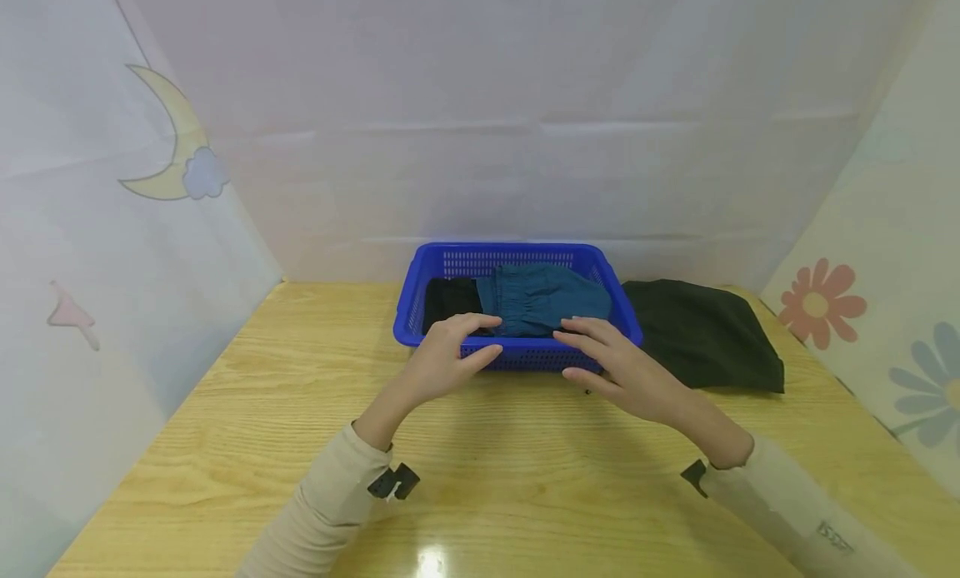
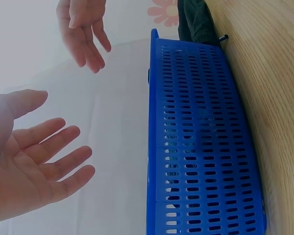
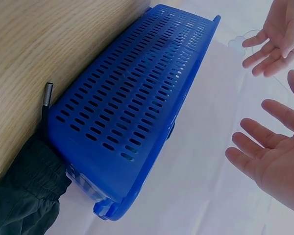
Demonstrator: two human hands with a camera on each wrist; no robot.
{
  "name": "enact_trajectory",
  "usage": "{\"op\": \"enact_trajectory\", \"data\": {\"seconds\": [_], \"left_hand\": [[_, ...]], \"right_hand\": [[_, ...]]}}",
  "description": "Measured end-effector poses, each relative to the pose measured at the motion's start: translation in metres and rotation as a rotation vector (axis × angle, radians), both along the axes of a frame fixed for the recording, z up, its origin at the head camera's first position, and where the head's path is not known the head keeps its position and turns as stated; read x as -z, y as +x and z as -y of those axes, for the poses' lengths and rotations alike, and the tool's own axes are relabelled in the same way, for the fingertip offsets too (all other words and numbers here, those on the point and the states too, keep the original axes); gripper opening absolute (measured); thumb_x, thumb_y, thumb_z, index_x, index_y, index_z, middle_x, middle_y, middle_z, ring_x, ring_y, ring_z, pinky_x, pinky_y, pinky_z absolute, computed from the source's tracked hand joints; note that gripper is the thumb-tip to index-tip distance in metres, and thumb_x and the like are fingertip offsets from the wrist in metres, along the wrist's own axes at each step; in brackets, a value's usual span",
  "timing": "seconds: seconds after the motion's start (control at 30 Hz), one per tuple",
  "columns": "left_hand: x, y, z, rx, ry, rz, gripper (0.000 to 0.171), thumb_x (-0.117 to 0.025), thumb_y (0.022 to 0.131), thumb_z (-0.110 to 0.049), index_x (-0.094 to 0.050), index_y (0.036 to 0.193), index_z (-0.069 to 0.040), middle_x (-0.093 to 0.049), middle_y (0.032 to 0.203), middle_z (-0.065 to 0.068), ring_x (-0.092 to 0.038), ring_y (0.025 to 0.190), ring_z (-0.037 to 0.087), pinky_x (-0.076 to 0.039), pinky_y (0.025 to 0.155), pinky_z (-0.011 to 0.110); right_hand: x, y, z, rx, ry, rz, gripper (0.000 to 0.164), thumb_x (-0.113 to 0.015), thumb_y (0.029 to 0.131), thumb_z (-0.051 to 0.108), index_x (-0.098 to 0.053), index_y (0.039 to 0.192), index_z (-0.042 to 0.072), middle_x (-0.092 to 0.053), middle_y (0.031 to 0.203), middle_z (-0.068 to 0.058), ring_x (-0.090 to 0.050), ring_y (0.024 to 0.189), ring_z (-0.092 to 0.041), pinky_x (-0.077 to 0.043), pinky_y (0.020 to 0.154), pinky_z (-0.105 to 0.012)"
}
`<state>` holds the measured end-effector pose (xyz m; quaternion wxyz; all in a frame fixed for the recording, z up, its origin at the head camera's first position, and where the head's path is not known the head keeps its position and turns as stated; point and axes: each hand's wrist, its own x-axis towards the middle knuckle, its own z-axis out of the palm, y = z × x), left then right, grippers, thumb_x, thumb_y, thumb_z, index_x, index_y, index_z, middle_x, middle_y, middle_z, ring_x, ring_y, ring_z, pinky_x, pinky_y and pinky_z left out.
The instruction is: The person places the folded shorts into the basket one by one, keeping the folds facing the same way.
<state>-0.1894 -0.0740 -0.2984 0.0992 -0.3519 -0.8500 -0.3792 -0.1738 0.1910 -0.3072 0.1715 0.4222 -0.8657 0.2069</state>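
A blue plastic basket with slotted walls stands at the back of the table. Folded teal cloth with a gathered elastic waistband lies in it, beside a black folded cloth on the left. My left hand hovers before the basket's near left side, fingers spread and holding nothing. Opposite it, my right hand hangs before the near right side, palm turned inward and fingers apart. Both wrist views show the left hand and right hand apart from the basket wall.
Dark green clothing lies on the table right of the basket; its gathered edge and a drawcord with a metal tip show in the right wrist view. Wood-grain table spreads in front. A pale sheet hangs behind.
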Motion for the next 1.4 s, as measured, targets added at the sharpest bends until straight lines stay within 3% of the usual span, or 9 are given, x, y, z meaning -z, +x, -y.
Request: {"op": "enact_trajectory", "data": {"seconds": [0.27,0.6,0.9,1.17,1.4], "left_hand": [[0.001,-0.007,0.006,-0.019,0.025,0.005,0.035,-0.058,0.088,-0.016,-0.054,0.119,-0.001,-0.055,0.119,0.011,-0.047,0.113,0.024,-0.041,0.089,0.039],[0.009,-0.021,0.019,-0.057,0.077,0.134,0.035,-0.056,0.089,-0.018,-0.053,0.121,-0.003,-0.054,0.120,0.013,-0.047,0.112,0.023,-0.040,0.089,0.043],[0.010,-0.027,0.026,-0.093,0.082,0.102,0.034,-0.056,0.089,-0.016,-0.054,0.119,0.000,-0.055,0.117,0.015,-0.048,0.110,0.028,-0.042,0.086,0.043],[0.016,-0.032,0.031,-0.136,0.111,0.153,0.033,-0.056,0.089,-0.014,-0.054,0.119,-0.001,-0.054,0.118,0.015,-0.047,0.112,0.026,-0.039,0.089,0.046],[0.018,-0.037,0.036,-0.159,0.117,0.163,0.033,-0.055,0.089,-0.015,-0.054,0.119,0.000,-0.054,0.118,0.015,-0.047,0.111,0.026,-0.039,0.089,0.046]], "right_hand": [[0.001,0.001,0.000,0.005,-0.005,0.013,0.044,-0.059,0.087,0.018,-0.048,0.126,-0.001,-0.039,0.131,-0.017,-0.034,0.121,-0.031,-0.040,0.088,-0.047],[0.005,0.000,-0.001,-0.009,-0.011,0.002,0.043,-0.058,0.087,0.017,-0.049,0.124,-0.003,-0.040,0.131,-0.016,-0.035,0.120,-0.030,-0.045,0.081,-0.040],[0.005,0.000,-0.002,-0.002,-0.016,0.025,0.042,-0.058,0.088,0.017,-0.049,0.124,-0.003,-0.039,0.132,-0.016,-0.034,0.121,-0.030,-0.048,0.075,-0.036],[0.004,0.002,-0.002,0.008,-0.012,0.074,0.043,-0.057,0.089,0.017,-0.048,0.126,-0.002,-0.037,0.133,-0.017,-0.033,0.121,-0.030,-0.047,0.078,-0.038],[0.007,0.001,-0.002,-0.004,-0.017,0.067,0.042,-0.057,0.088,0.017,-0.048,0.125,-0.002,-0.038,0.131,-0.019,-0.034,0.120,-0.030,-0.048,0.072,-0.033]]}}
